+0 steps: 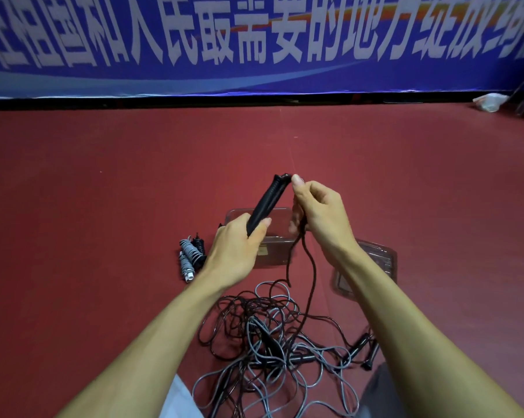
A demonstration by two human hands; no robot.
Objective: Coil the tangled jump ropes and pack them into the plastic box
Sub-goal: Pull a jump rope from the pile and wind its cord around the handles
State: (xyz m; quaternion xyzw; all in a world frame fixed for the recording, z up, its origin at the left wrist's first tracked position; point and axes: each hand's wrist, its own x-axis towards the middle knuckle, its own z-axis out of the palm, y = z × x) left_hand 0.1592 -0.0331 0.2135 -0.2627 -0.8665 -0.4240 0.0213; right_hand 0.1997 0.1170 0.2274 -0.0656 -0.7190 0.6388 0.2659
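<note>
My left hand [238, 244] grips the lower end of black jump rope handles [265, 203], held upright above the floor. My right hand [318, 215] pinches the dark rope [310, 267] at the handles' top end, and the rope hangs down from it. On the red floor below lies a tangle of dark and grey ropes [272, 336] with more black handles [363, 351] at its right. The clear plastic box [277, 257] stands behind my hands, partly hidden by them. A coiled grey and black rope bundle [191, 256] lies left of the box.
The clear box lid [381, 260] lies on the floor right of the box, partly behind my right forearm. A blue banner [254, 43] runs along the far wall. A white crumpled bag [490, 101] sits at the far right. Red floor stretches left and right.
</note>
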